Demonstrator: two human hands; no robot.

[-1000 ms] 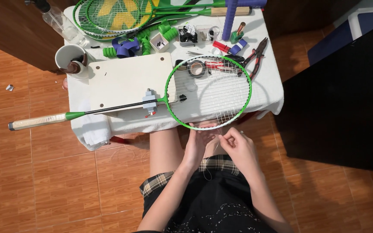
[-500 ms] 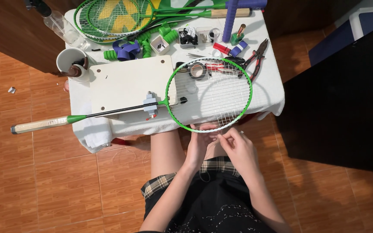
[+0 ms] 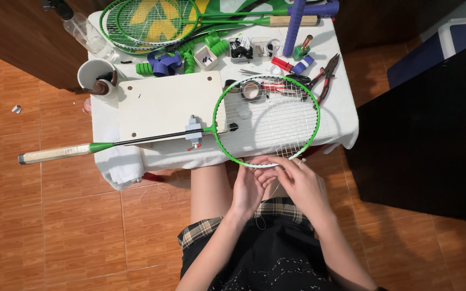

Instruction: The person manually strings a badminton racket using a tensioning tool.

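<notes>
— Pinching anything, those hands?

— Both meet at the near rim of the green racket (image 3: 266,119). The right hand (image 3: 300,186) has its fingertips closed on a thin string (image 3: 266,206) right at the frame; the left hand (image 3: 247,189) curls beside it, touching the rim, though whether it grips the string I cannot tell.

— And the racket?

— Flat on the white-clothed table (image 3: 341,116), head overhanging the near edge, shaft clamped on a pale board (image 3: 163,102) left of the head. Pliers (image 3: 326,69) lie just beyond the head.
</notes>
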